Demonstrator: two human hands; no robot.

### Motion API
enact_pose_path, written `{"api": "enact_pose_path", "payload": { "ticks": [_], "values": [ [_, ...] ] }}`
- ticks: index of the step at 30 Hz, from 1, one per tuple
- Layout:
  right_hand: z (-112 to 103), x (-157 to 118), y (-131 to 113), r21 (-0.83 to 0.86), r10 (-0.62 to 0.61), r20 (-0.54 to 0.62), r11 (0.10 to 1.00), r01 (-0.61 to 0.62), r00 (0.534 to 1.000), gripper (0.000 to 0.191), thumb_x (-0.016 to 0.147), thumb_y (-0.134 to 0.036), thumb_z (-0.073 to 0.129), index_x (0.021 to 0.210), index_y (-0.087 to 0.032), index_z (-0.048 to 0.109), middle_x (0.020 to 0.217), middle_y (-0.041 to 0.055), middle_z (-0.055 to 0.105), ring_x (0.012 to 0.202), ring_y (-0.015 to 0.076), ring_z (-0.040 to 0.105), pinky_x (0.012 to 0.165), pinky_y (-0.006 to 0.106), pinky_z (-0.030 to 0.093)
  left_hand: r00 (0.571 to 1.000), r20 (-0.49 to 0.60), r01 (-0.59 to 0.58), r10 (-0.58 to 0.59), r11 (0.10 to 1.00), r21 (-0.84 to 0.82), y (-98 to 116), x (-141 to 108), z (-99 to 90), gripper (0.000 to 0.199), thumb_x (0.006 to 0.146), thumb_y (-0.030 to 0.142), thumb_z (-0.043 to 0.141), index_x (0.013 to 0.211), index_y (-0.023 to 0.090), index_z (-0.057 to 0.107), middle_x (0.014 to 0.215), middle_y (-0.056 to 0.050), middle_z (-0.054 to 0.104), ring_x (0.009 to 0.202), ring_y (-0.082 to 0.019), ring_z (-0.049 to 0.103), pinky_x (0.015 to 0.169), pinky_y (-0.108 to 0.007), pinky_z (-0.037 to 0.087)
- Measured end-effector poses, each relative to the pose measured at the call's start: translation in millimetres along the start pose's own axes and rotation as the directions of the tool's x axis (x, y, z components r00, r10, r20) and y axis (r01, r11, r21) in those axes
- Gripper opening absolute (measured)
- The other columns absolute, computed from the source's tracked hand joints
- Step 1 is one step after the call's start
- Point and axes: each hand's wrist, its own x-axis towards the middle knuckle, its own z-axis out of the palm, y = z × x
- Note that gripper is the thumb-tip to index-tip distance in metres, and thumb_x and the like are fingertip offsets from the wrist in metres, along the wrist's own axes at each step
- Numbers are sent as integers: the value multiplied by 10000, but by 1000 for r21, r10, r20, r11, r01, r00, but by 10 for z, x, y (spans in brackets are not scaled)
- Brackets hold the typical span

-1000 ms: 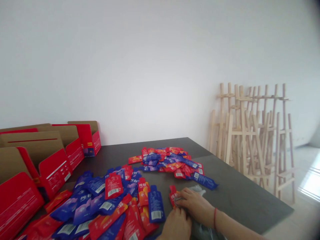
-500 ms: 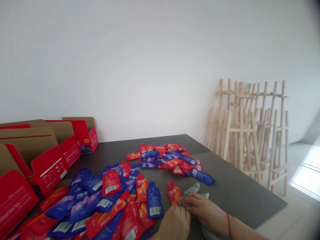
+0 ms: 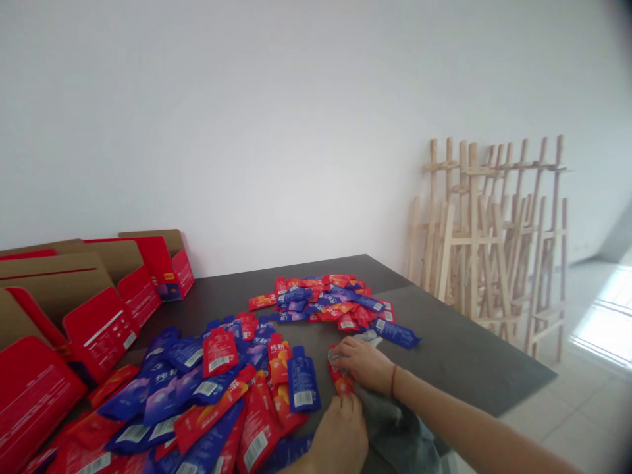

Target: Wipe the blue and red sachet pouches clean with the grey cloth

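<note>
A red-orange pouch lies on the dark table, its lower end under the fingers of my left hand, which are closed on it. My right hand presses a grey cloth over the pouch's upper part, fingers curled on the fabric. The rest of the cloth trails below my right wrist toward the table's front edge. Just left of my hands, a blue pouch lies with its barcode side up beside a large heap of red and blue pouches.
A second heap of pouches lies farther back, with one blue pouch at its right end. Open red cardboard boxes line the table's left side. Wooden easels lean by the wall beyond the right edge of the table.
My right hand has moved up and left with the cloth, over the pouch's upper part. My left hand has stayed at its lower end. The view has tilted slightly.
</note>
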Motion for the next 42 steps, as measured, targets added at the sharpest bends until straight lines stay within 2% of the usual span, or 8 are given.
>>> {"api": "enact_pose_path", "payload": {
  "ticks": [4,8,14,22,27,31,34,42],
  "values": [
    [4,-424,-69,158,-107,-80,980,119,991,254,972,-164,518,1067,-238,741,1212,44,701,1147,229,559,1015,389,459,998,12,-67,68,996,-62,-118,19,-91,222,960,162,568,1069,71,738,1014,-156,704,930,-258,630,723,-347,459],
    [38,-698,40,258,12,-137,966,24,990,366,869,-35,465,970,-242,751,1168,42,706,1083,216,583,951,358,483,992,-4,-127,128,983,-129,-229,131,-103,159,957,161,587,971,104,734,945,-109,702,891,-237,632,742,-346,466],
    [178,-586,434,238,327,-226,932,-274,917,468,753,7,437,1025,-217,745,1178,87,691,1119,245,586,985,406,481,946,2,-318,325,929,-189,-582,494,-160,163,899,233,698,1031,141,679,932,-58,709,929,-231,641,801,-361,480],
    [280,-575,443,257,358,-310,923,-285,881,398,820,-39,450,1038,-205,740,1182,109,677,1135,262,574,1005,422,474,861,-103,-505,498,860,-66,-888,877,-341,17,900,195,684,888,193,671,910,-38,704,921,-213,629,720,-337,485],
    [255,-562,415,276,353,-317,922,-271,880,406,804,-36,463,1044,-204,744,1180,104,683,1141,256,572,1016,411,470,907,-239,-380,347,918,-113,-841,690,-312,81,983,156,553,971,156,633,976,-65,679,883,-202,621,627,-308,486],
    [235,-554,430,290,358,-286,916,-275,889,487,738,2,445,1060,-204,746,1196,95,681,1163,245,568,1030,398,462,986,-66,-166,156,967,-193,-559,355,-152,124,1005,150,512,1028,152,633,990,-70,678,910,-220,641,703,-327,516],
    [88,-546,383,315,379,-240,901,-298,894,483,740,-2,444,1057,-201,748,1181,93,690,1128,235,587,1019,389,465,997,81,6,19,956,-294,-367,142,-96,227,1007,148,469,1187,141,608,1124,-112,675,1015,-244,647,819,-375,530],
    [-186,-494,-97,108,80,43,991,-84,996,340,842,-93,562,1080,-256,742,1175,56,700,1107,248,573,938,374,472,981,104,-95,164,871,-482,-242,34,-95,463,955,237,529,1393,86,520,1404,-173,570,1290,-292,521,1015,-407,477]
  ]
}}
